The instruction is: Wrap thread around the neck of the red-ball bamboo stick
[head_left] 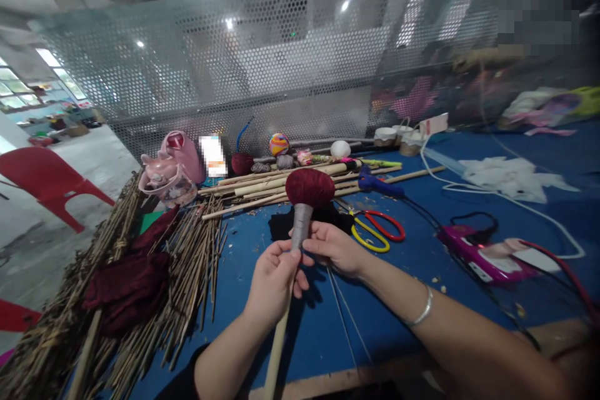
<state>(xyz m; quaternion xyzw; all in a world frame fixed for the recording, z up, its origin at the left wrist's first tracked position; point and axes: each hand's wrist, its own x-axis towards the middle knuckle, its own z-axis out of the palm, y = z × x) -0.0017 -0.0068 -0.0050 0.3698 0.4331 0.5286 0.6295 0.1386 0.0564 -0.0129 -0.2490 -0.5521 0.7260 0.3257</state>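
My left hand (273, 281) is closed round a pale wooden stick (276, 344) that stands upright over the blue table (412, 275). The stick ends in a dark red velvet ball (310, 188) with a grey wrapped neck (301, 225) under it. My right hand (334, 246) pinches that grey neck from the right, fingers pressed together. A thin grey thread (344, 315) runs from the hands down toward the table's near edge. A silver bangle (422, 309) sits on my right wrist.
Red and yellow scissors (377, 231) lie right of the hands. A pink tool with cords (478, 253) is farther right. Bundles of thin twigs with dark red cloth (126, 281) fill the left. Sticks, small balls (279, 144) and a pink piggy bank (169, 169) line the perforated metal screen behind.
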